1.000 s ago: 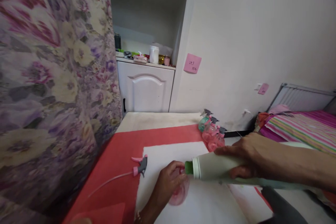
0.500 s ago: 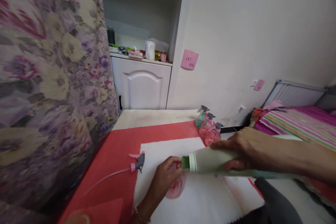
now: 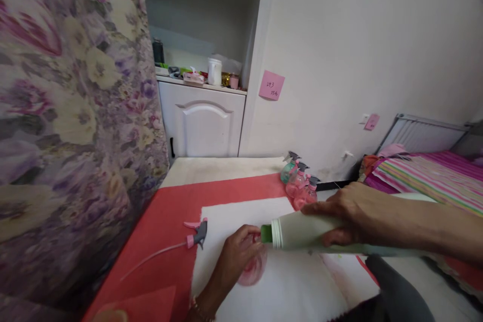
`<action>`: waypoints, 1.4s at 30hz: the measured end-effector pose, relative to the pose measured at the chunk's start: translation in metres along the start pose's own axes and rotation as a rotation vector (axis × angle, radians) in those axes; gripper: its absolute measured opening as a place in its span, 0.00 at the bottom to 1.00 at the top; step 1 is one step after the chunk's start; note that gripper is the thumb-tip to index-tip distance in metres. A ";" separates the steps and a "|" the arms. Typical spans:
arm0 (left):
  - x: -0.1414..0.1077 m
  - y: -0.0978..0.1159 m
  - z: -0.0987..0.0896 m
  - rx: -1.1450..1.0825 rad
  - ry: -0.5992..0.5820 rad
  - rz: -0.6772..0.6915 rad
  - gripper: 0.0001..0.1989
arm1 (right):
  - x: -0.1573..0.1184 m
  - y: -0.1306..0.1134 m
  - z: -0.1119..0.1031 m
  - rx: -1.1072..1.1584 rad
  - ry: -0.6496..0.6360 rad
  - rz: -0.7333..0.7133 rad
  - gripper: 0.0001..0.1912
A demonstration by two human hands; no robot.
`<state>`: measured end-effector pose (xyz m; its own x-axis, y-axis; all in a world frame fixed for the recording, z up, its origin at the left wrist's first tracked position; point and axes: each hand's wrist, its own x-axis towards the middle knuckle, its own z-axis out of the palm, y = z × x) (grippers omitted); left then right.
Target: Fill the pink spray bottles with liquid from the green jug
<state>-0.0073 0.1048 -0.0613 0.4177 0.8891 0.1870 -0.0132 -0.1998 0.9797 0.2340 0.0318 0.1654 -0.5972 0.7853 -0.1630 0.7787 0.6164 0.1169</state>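
My left hand (image 3: pixel 241 249) is wrapped round the neck of a clear pink bottle (image 3: pixel 253 269) on a white cloth (image 3: pixel 287 287). My right hand (image 3: pixel 347 216) grips a large pale green bottle (image 3: pixel 302 230), tipped nearly level with its open green mouth at the pink bottle's neck. Whether liquid flows between them is too small to tell. To the left lies a pink and grey spray head (image 3: pixel 198 235) with its thin tube stretched over the red cloth (image 3: pixel 151 231).
Several spray bottles (image 3: pixel 298 183), green and pink, stand at the table's back right corner. Floral curtain (image 3: pixel 79 110) hangs at left. A white cabinet (image 3: pixel 206 121) is behind the table, a striped bed (image 3: pixel 433 176) at right.
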 end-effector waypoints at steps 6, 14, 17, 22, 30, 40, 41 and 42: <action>-0.002 0.005 0.001 -0.018 0.002 -0.018 0.09 | 0.000 -0.002 -0.001 -0.012 0.024 -0.015 0.23; -0.001 0.005 -0.001 0.005 0.000 -0.017 0.10 | 0.000 -0.002 -0.001 -0.018 0.037 -0.014 0.22; -0.001 0.002 -0.001 0.011 -0.005 -0.014 0.09 | 0.001 -0.001 -0.001 -0.035 0.045 -0.025 0.21; 0.000 -0.004 -0.002 0.001 -0.008 0.013 0.10 | 0.002 -0.001 0.001 -0.069 0.061 -0.027 0.21; 0.000 -0.004 -0.001 -0.013 -0.004 0.011 0.10 | 0.002 0.000 0.003 -0.083 0.055 -0.005 0.20; -0.001 -0.007 -0.001 -0.008 -0.016 0.023 0.10 | 0.002 -0.003 -0.002 -0.066 0.028 -0.004 0.18; 0.000 -0.007 -0.001 -0.007 -0.018 0.025 0.10 | 0.002 -0.003 -0.001 -0.071 0.033 -0.005 0.19; 0.000 -0.007 -0.001 -0.005 -0.017 0.025 0.10 | 0.002 -0.003 -0.001 -0.078 0.037 -0.005 0.19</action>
<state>-0.0085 0.1063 -0.0677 0.4322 0.8769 0.2104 -0.0288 -0.2198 0.9751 0.2303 0.0321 0.1659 -0.6092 0.7826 -0.1278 0.7590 0.6222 0.1920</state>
